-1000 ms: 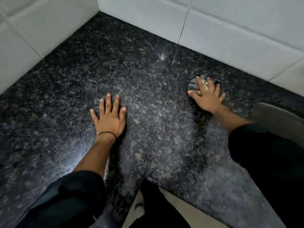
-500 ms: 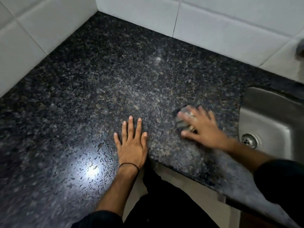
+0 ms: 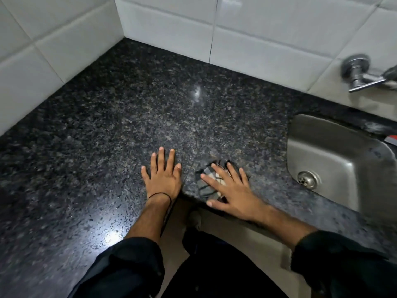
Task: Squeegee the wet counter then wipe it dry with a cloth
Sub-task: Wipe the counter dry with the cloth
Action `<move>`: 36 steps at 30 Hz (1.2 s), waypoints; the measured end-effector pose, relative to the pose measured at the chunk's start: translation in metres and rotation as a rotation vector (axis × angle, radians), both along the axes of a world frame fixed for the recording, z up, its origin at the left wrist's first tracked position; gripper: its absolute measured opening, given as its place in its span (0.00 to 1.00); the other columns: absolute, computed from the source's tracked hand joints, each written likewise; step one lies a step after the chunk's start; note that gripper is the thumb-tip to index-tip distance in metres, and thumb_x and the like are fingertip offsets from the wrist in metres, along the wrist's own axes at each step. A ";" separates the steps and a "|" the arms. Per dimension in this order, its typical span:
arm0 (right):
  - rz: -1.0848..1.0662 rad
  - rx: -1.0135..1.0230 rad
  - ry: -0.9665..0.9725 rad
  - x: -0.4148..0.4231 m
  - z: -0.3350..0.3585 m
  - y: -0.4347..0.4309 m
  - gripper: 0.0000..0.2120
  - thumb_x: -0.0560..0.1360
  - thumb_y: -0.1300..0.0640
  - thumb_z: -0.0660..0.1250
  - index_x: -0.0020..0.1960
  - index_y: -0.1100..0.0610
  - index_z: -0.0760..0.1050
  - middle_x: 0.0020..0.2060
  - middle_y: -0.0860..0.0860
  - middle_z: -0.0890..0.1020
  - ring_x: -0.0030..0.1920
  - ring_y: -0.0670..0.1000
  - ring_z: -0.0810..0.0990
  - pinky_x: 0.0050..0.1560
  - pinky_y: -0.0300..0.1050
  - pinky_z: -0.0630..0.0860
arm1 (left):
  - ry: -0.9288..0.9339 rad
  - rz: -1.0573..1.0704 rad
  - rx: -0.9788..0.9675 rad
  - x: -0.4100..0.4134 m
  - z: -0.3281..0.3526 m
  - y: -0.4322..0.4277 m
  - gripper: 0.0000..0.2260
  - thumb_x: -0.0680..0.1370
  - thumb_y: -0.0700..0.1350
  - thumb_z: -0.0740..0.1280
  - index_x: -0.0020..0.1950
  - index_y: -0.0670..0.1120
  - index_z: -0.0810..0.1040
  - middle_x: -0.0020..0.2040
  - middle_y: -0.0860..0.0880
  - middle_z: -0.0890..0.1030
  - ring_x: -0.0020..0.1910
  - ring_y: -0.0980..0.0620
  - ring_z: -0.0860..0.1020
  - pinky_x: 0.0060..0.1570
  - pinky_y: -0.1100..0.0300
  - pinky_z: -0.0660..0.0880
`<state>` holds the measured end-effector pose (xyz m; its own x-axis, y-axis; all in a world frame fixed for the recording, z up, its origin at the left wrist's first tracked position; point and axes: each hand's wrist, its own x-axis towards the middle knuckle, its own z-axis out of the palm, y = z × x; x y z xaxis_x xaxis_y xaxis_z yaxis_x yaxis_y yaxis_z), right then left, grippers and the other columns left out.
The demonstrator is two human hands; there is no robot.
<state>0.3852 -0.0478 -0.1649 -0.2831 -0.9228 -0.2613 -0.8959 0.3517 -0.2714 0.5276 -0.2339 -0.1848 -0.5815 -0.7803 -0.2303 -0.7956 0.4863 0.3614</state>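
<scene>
The dark speckled granite counter [image 3: 133, 117] fills the corner between white tiled walls. My left hand [image 3: 162, 178] lies flat on it near the inner front edge, fingers spread, holding nothing; a black band circles its wrist. Just to the right, my right hand [image 3: 231, 191] presses flat on a crumpled grey checked cloth [image 3: 205, 184], which sits at the counter's front edge and is partly hidden under my fingers. No squeegee is in view.
A steel sink [image 3: 335, 151] with a round drain [image 3: 307, 179] is set into the counter at the right. A chrome tap [image 3: 361, 75] sticks out of the tiled wall [image 3: 268, 35] above it. Light glares off the counter at the lower left.
My right hand has dragged the cloth from far back on the counter toward the front edge, close to my left hand. The view has swung right, showing the sink and tap.
</scene>
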 end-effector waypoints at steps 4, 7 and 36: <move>-0.210 0.036 0.068 -0.045 0.002 0.046 0.33 0.72 0.24 0.47 0.74 0.27 0.40 0.79 0.40 0.43 0.79 0.56 0.40 0.75 0.63 0.40 | -0.008 -0.004 0.044 0.003 0.001 -0.001 0.24 0.83 0.60 0.44 0.79 0.60 0.45 0.80 0.56 0.40 0.79 0.52 0.39 0.74 0.41 0.37; -0.532 -0.014 0.045 -0.055 0.000 0.057 0.34 0.73 0.27 0.51 0.75 0.29 0.44 0.80 0.43 0.46 0.79 0.58 0.42 0.75 0.63 0.41 | 0.006 -0.012 0.059 0.005 0.002 -0.003 0.25 0.83 0.60 0.46 0.79 0.60 0.46 0.81 0.56 0.41 0.79 0.51 0.40 0.74 0.41 0.37; -0.719 -0.546 0.090 -0.187 0.039 -0.017 0.25 0.81 0.48 0.56 0.76 0.56 0.65 0.74 0.55 0.66 0.75 0.57 0.63 0.75 0.55 0.59 | 0.221 0.079 -0.082 -0.133 0.037 -0.016 0.20 0.79 0.47 0.62 0.71 0.49 0.72 0.78 0.47 0.63 0.76 0.45 0.60 0.74 0.38 0.54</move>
<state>0.1981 -0.0644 -0.1258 -0.8369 -0.5049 0.2113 -0.5359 0.6774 -0.5039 0.3948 -0.2498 -0.1475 -0.5473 -0.8361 -0.0383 -0.7383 0.4608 0.4925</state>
